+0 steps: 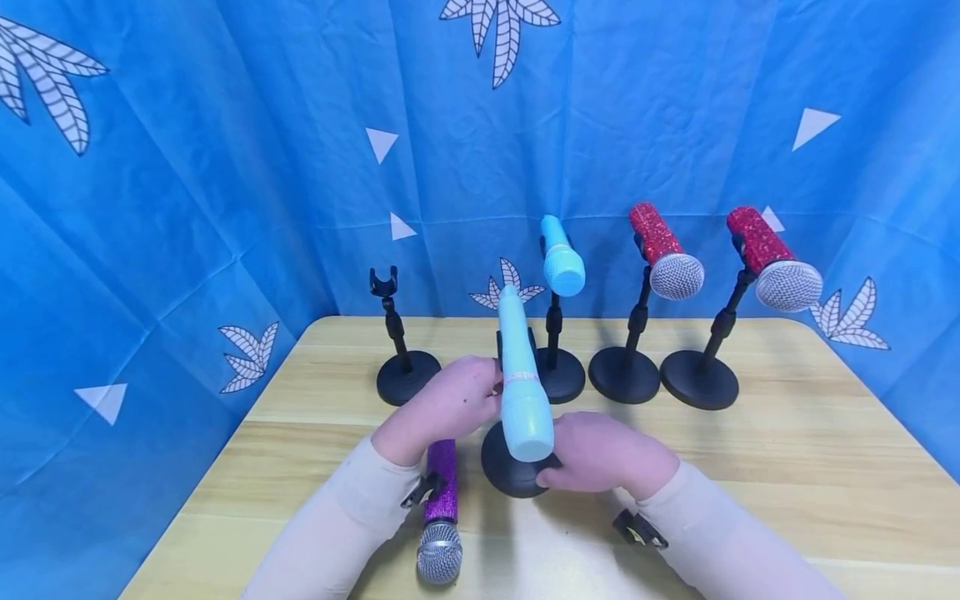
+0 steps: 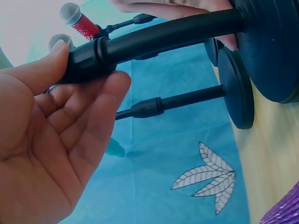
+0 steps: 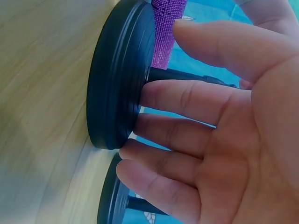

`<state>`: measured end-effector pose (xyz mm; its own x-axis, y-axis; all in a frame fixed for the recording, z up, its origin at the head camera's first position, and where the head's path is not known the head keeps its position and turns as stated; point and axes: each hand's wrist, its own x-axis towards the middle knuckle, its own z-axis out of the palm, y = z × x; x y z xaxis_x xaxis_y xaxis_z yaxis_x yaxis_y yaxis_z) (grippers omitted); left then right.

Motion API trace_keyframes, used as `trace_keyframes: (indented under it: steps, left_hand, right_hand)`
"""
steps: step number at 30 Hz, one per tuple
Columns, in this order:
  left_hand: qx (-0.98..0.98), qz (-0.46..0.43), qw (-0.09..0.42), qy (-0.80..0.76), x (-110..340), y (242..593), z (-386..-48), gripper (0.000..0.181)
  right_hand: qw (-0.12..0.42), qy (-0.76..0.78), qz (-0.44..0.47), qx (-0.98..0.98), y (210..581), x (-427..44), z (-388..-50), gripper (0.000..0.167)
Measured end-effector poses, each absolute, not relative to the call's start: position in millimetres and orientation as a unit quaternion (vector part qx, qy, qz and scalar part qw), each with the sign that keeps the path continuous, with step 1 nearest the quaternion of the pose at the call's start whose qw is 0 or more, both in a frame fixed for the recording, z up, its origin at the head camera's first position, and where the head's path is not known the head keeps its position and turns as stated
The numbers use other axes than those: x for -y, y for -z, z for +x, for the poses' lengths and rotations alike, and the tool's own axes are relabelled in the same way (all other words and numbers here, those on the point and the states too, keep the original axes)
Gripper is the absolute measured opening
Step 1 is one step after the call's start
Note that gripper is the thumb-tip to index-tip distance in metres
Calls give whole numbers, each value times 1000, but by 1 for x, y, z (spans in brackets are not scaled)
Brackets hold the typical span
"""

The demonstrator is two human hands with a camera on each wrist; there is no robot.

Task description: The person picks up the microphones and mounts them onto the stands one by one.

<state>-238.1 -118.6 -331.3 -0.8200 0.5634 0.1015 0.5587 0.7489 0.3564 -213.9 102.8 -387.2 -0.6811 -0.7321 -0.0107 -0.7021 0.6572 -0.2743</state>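
Observation:
A light blue microphone (image 1: 516, 350) rests in a black stand (image 1: 504, 473), its head pointing toward the front of the table. My left hand (image 1: 459, 398) pinches the collar of this stand (image 2: 86, 60) between thumb and fingers, as the left wrist view shows. On the other side, my right hand (image 1: 603, 454) has its fingers extended, their tips touching the top of the round base (image 3: 119, 84); the thumb is held apart. Beside the stand, below my left forearm, lies a purple glittery microphone (image 1: 442, 500) with a silver mesh head.
Behind my hands, another light blue microphone (image 1: 558, 254) and two red ones (image 1: 656, 233), (image 1: 761, 242) sit in black stands. An empty stand (image 1: 405, 375) is at the back left of the wooden table (image 1: 300, 433). A blue patterned cloth (image 1: 262, 167) hangs behind.

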Motion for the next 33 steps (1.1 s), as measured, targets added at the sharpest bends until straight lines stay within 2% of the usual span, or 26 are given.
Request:
trace_keyframes:
  steps: [7,14,22,25,33]
  left_hand:
    - [-945,290,-23,-147,115,328,-236,5]
    - [-947,255,-4,-196,115,333,-234,14]
    - [-932,301,-24,-198,116,334,-234,9]
    - [-924,321,-15,-206,119,333,-235,12]
    - [-905,326,61,-267,129,335,-241,19]
  right_hand:
    - [52,122,-389,-912,385,-102,-212,25]
    - [71,122,-369,-919,386,-102,-212,25]
    - [64,121,-376,-916,388,-102,-214,24]
    - [61,121,-381,-915,388,-102,-215,24]
    - [70,126,-377,-915,388,-102,-214,24]
